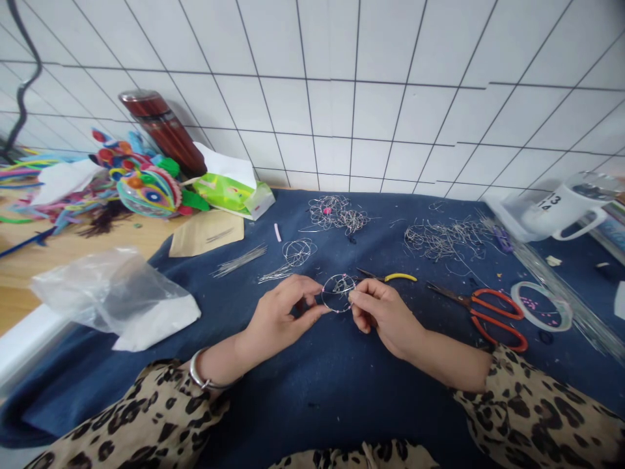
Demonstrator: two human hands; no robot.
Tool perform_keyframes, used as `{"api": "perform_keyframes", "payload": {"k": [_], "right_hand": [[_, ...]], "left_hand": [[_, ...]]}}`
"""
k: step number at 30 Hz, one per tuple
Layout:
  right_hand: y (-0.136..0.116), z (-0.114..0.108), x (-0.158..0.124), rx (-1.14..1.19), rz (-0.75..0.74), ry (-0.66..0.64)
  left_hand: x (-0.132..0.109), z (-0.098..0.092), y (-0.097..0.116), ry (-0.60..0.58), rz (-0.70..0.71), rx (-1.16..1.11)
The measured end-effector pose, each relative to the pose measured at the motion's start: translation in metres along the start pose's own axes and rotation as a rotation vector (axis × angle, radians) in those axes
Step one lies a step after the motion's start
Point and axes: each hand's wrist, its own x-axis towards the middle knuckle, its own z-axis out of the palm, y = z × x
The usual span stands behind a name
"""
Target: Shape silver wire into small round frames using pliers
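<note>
A thin wire ring [326, 303] with small pink beads spaced along it is held up between my two hands. My left hand [288, 306] pinches its left side between thumb and fingers. On the right side, my right hand [383, 312] grips the ring between thumb and forefinger, its other fingers curled. Just behind the ring lie pliers with yellow handles [400, 277], partly hidden by my right hand. Beyond my left hand are a round wire frame [299, 251] and a bundle of short wires [274, 273].
Red-handled scissors [497, 312] and a round dish of pink beads [541, 306] lie right. Tangled wire heaps [444, 238] sit farther back. A white mug [561, 208] stands far right. At left are a plastic bag [117, 286], tissue pack [229, 192] and red thermos [166, 133].
</note>
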Motion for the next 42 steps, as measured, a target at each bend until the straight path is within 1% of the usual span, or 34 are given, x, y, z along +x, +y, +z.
{"api": "perform_keyframes", "payload": {"k": [3, 5, 9, 12, 14, 17, 20, 23, 25, 27, 30, 32, 34, 36, 39, 41, 42], "right_hand": [[0.001, 0.000, 0.000, -0.009, -0.001, -0.003], [0.002, 0.000, -0.001, -0.019, -0.005, -0.003], [0.000, 0.000, -0.001, -0.046, -0.019, 0.003], [-0.002, 0.001, -0.002, -0.107, -0.013, -0.014], [-0.002, 0.002, -0.003, -0.172, -0.003, -0.038], [-0.003, 0.002, -0.004, -0.268, 0.005, -0.096], [-0.004, 0.002, -0.005, -0.291, 0.012, -0.167], [-0.005, 0.002, -0.005, -0.271, 0.034, -0.239], [-0.005, 0.002, -0.006, -0.270, 0.046, -0.273], [-0.005, 0.002, -0.005, -0.274, 0.043, -0.262], [-0.004, 0.002, -0.003, -0.257, 0.007, -0.150], [-0.003, 0.002, -0.002, -0.237, -0.026, -0.058], [-0.003, 0.001, 0.000, -0.221, -0.048, 0.004], [-0.002, 0.000, 0.000, -0.218, -0.058, 0.020], [-0.002, -0.001, -0.001, -0.241, -0.058, -0.002], [-0.001, -0.001, -0.001, -0.261, -0.056, -0.016], [-0.001, 0.000, -0.001, -0.268, -0.056, -0.020]], "left_hand": [[-0.001, -0.001, 0.000, -0.038, 0.052, 0.081], [-0.001, -0.001, -0.001, -0.072, 0.048, 0.101], [0.003, -0.004, -0.001, -0.128, -0.065, 0.028], [0.007, -0.006, -0.002, -0.099, -0.168, -0.022], [0.009, -0.008, -0.001, -0.068, -0.213, -0.064], [0.010, -0.009, 0.000, -0.066, -0.198, -0.111], [0.010, -0.009, 0.002, -0.124, -0.135, -0.139], [0.011, -0.008, 0.003, -0.222, -0.084, -0.198], [0.011, -0.007, 0.004, -0.290, -0.087, -0.240], [0.011, -0.007, 0.004, -0.320, -0.127, -0.264], [0.011, -0.007, 0.002, -0.291, -0.215, -0.282], [0.010, -0.008, -0.001, -0.240, -0.282, -0.276], [0.011, -0.012, -0.006, -0.178, -0.331, -0.236], [0.012, -0.019, -0.011, -0.109, -0.342, -0.164], [0.015, -0.030, -0.019, 0.040, -0.342, -0.012], [0.017, -0.033, -0.024, 0.063, -0.386, 0.053], [0.018, -0.033, -0.027, 0.018, -0.404, 0.074]]}}
